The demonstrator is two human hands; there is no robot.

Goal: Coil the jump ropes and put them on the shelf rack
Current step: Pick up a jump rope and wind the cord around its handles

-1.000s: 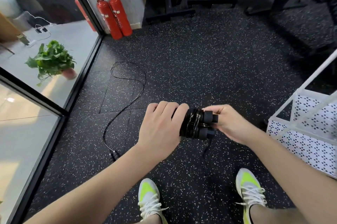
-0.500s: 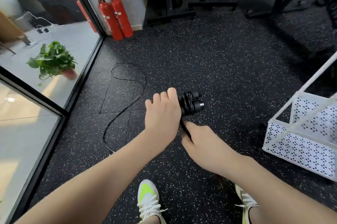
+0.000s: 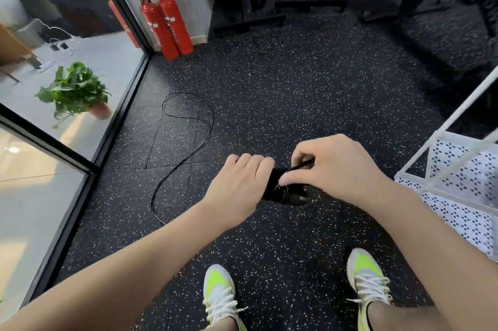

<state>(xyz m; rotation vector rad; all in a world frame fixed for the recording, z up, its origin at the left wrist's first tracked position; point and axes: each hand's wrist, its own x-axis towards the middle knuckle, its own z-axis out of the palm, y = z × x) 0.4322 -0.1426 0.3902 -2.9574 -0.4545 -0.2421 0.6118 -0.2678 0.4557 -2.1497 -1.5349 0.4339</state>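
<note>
A bundle of black jump rope handles [image 3: 285,190] is gripped in the left hand [image 3: 237,190], whose fingers are curled over the near end of the bundle, held out in front of the body above the floor. A strand of the black rope [image 3: 301,165] is pinched between thumb and forefinger of the right hand [image 3: 334,169], which is held over the top of the handles and hides part of them. How much rope is wound around the handles cannot be made out behind the hands.

A second jump rope [image 3: 188,139] is seen uncoiled on the floor to the left of the hands, laid in a loose loop with a long tail that runs toward the left forearm. A white perforated shelf rack [image 3: 458,196] is stood just right of the right arm, its slanted white posts rising past the frame's edge. Two white and neon-yellow shoes [image 3: 219,293] are planted below the hands.

The floor [image 3: 296,88] is covered in black rubber flecked with pale specks. Two red fire extinguishers [image 3: 167,26] are leaned in the corner against a grey wall. A glass partition [image 3: 80,104] with black framing is run along the left, and a green potted plant [image 3: 75,93] is seen behind it. Dark gym equipment stands [image 3: 256,7] are set along the far wall.
</note>
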